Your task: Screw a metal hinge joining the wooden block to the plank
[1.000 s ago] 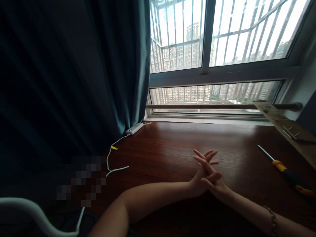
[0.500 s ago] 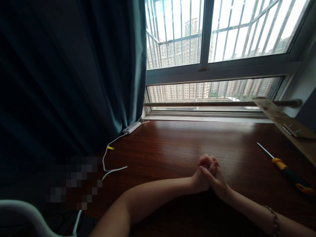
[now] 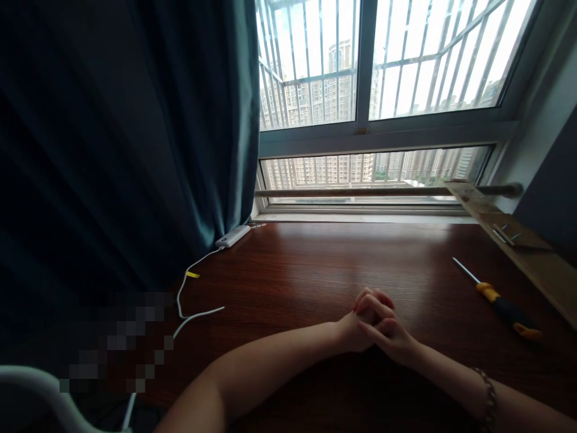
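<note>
My left hand (image 3: 354, 332) and my right hand (image 3: 399, 343) are clasped together above the dark wooden tabletop (image 3: 288, 270), fingers folded over each other. No object shows between them, though the palms are hidden. Both hands are closed. A chain bracelet (image 3: 489, 397) circles my right wrist. To the right of the hands lies a screwdriver (image 3: 507, 310) with a yellow and black handle, its shaft pointing toward the window; neither hand touches it.
At the right, a long cardboard strip (image 3: 532, 264) bears a few metal pins or screws (image 3: 507, 233). A white power strip or power bank (image 3: 233, 236) with a white cable (image 3: 180, 294) lies beside the blue curtain (image 3: 202, 150). Behind is a barred window (image 3: 360, 135). A white curved tube (image 3: 40, 379) stands lower left.
The view has shifted slightly, so the window, screwdriver and cardboard sit farther left. The hands stay clasped, with the fingers slightly rearranged and more interlaced.
</note>
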